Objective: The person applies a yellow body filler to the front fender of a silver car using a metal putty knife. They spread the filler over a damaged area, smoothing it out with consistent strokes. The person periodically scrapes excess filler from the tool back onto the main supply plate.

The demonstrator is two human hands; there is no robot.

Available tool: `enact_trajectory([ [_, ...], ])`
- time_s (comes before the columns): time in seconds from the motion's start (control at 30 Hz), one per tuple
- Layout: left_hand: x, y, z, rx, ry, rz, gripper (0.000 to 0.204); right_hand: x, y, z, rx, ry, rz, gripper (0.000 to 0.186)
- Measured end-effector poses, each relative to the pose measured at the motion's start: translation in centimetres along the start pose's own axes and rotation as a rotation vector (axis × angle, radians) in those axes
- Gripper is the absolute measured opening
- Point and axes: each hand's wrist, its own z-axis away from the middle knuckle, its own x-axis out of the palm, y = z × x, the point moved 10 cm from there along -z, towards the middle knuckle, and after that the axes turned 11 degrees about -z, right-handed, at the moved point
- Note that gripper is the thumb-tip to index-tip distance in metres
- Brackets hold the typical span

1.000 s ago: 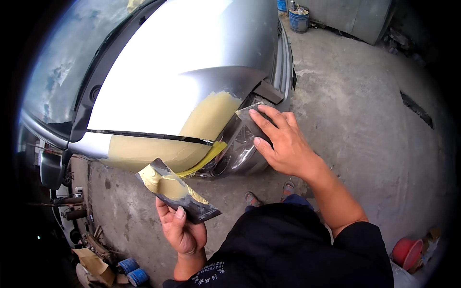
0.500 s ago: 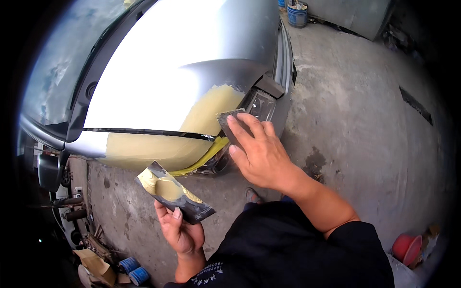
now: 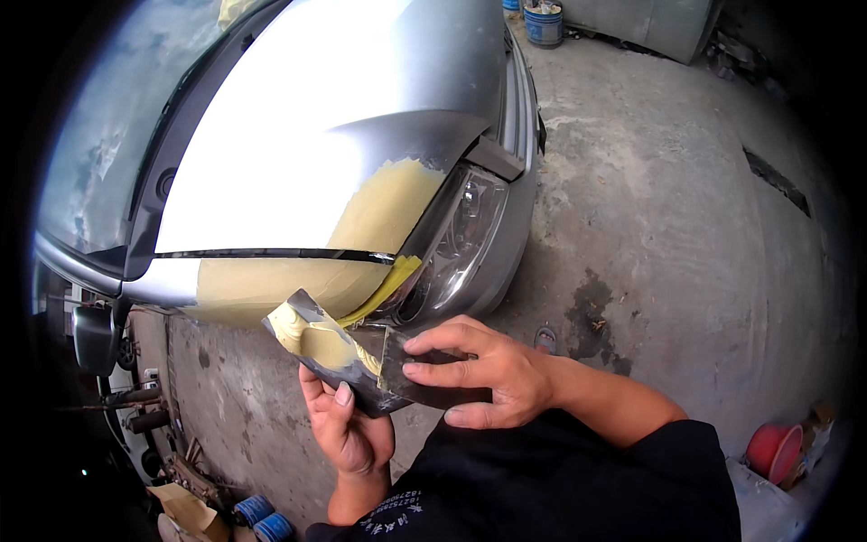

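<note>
My left hand grips a dark flat putty board from below, its thumb on the near edge. Thick yellow body filler is heaped on the board. In my right hand is a dark, thin putty spreader, pressed between fingers and thumb. The spreader's edge meets the right end of the board, beside the filler. Beyond both hands stands a silver car. Yellow filler coats its hood corner and fender. Yellow masking lines the upper edge of the headlight.
A side mirror juts out at the left. Blue cans and a cardboard box sit on the floor at lower left. A red basin is at lower right, a blue bucket at the far back.
My right hand has brought the spreader from the headlight down and back to the putty board. The headlight is now uncovered. My left hand has barely moved.
</note>
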Motion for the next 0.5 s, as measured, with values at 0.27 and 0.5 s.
enact_trajectory([
  [0.27, -0.9, 1.1, 0.2, 0.029, 0.029, -0.002, 0.055, -11.6, 6.2, -0.5, 0.36, 0.482, 0.72, 0.05],
  [0.5, -2.1, 1.2, 0.5, 0.037, 0.054, -0.044, 0.053, -8.0, 6.0, -2.0, 0.442, 0.453, 0.688, 0.05],
])
